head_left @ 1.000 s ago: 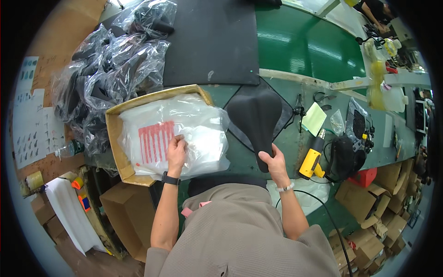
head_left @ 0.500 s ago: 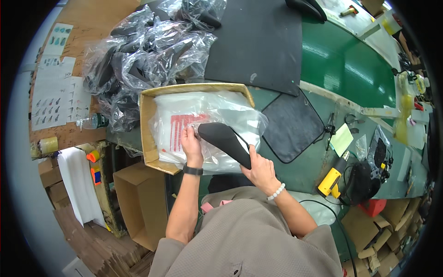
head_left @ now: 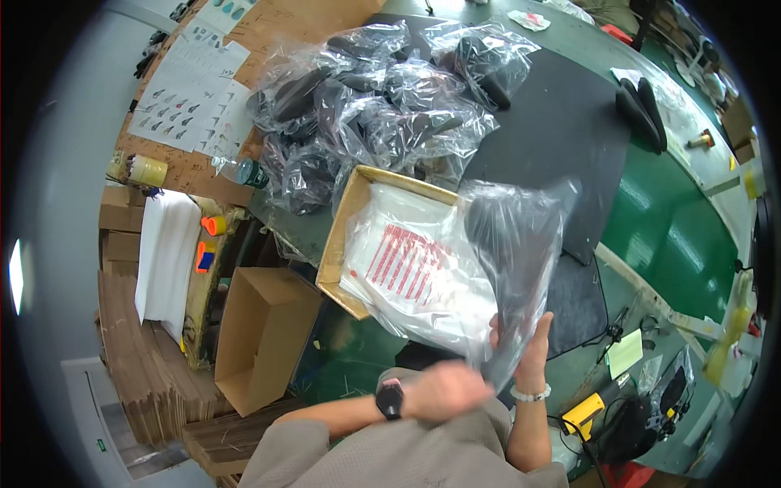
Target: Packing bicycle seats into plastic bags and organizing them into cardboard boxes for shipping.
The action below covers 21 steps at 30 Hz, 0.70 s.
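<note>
A long black bicycle saddle [head_left: 514, 252] sits inside a clear plastic bag, tilted in front of me over the right side of a cardboard box [head_left: 332, 259]. My right hand [head_left: 530, 351] grips the bagged saddle near its lower end, with fingers around it. Beside that same end is my left hand [head_left: 451, 390], smeared by motion, so its fingers cannot be made out. Flat clear bags with red print [head_left: 407, 264] fill the box.
Several bagged saddles [head_left: 382, 106] are heaped behind the box. A black mat [head_left: 561, 122] lies to their right, with bare saddles [head_left: 643, 114] beyond it. On the right rests a yellow heat gun [head_left: 583, 415]. An open carton [head_left: 264, 337] stands low on the left.
The bare saddle is now inside a clear bag and has moved to the right of the box. My left hand has come down toward me. The whole view has turned.
</note>
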Motion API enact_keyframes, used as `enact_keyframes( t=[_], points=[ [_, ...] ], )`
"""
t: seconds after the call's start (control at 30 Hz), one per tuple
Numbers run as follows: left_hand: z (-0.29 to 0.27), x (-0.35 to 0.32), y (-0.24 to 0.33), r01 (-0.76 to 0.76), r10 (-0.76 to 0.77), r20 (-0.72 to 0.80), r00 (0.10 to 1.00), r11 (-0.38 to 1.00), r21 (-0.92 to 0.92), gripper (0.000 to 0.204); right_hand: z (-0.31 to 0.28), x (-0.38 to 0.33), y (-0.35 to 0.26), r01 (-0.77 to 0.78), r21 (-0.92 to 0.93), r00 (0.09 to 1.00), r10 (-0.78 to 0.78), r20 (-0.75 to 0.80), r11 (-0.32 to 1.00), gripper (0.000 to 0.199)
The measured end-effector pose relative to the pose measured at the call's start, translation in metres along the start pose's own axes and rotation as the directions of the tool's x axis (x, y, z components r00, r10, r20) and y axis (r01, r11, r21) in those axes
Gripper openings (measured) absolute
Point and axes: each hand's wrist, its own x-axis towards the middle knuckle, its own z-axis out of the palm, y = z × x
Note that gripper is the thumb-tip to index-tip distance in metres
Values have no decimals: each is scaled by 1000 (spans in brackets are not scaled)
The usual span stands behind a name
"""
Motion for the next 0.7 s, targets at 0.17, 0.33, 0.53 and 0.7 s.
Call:
enact_keyframes(
  t=[0.17, 0.33, 0.53, 0.7],
  points=[
    [-2, 26, -57, 456, -708, -310, 635, 667, -590, 34, 40, 27, -13, 172, -258, 984, -154, 88, 951, 22],
    [-52, 73, -158, 227, -894, -47, 445, 164, -960, 28, 76, 65, -19, 315, -529, 929, -141, 343, 788, 38],
    [-180, 74, -359, 609, -855, -459, 242, 502, -614, 54, 23, 104, -108, 518, -628, 828, -526, 195, 581, 42],
    [-179, 42, -421, 825, -638, -630, 443, 566, 7, 75, -112, 202, -175, 299, -723, 737, -632, -240, 623, 42]
  ],
)
